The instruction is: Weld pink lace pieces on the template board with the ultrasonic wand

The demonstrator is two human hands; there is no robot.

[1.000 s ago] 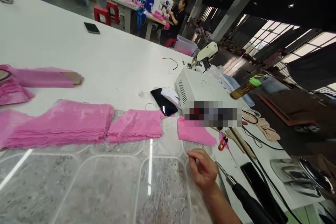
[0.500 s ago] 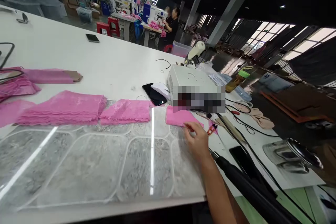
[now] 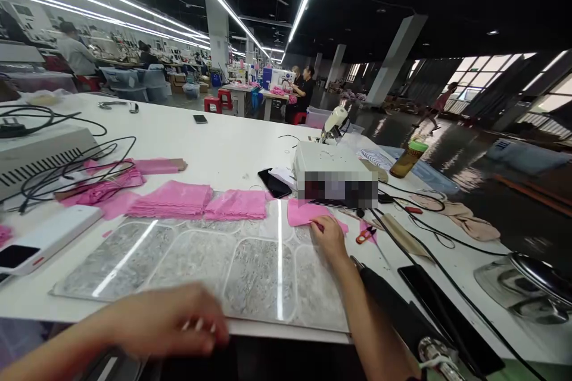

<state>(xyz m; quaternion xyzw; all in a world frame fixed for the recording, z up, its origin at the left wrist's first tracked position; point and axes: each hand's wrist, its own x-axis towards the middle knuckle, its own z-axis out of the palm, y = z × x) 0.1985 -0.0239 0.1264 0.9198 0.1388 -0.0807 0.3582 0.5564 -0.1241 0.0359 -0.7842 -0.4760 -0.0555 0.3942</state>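
My right hand [image 3: 330, 235] is at the near edge of a single pink fabric piece [image 3: 298, 212], with thumb and fingertips pinched together on it. That piece lies flat in front of a grey-white box-shaped machine [image 3: 333, 155]. My left hand [image 3: 172, 318] hovers over the table's front edge, smeared by motion, so its fingers are unclear. A grey marbled board [image 3: 196, 259] lies between my hands. Along its far side are a thick pink fabric stack [image 3: 172, 198] and a smaller pink fabric stack [image 3: 236, 205]. Orange-handled thread snips [image 3: 366, 235] rest right of my right hand.
A black phone [image 3: 273, 183] lies beside the machine. On the right are black cables, a bottle with a green lid [image 3: 409, 159] and a glass jar [image 3: 513, 286]. A white device [image 3: 58, 232] and a cable tangle stand left. People sit at sewing machines beyond.
My left hand has come into view at the lower left. The camera view has tilted up and shows more to the left. My right hand stays at the single pink piece.
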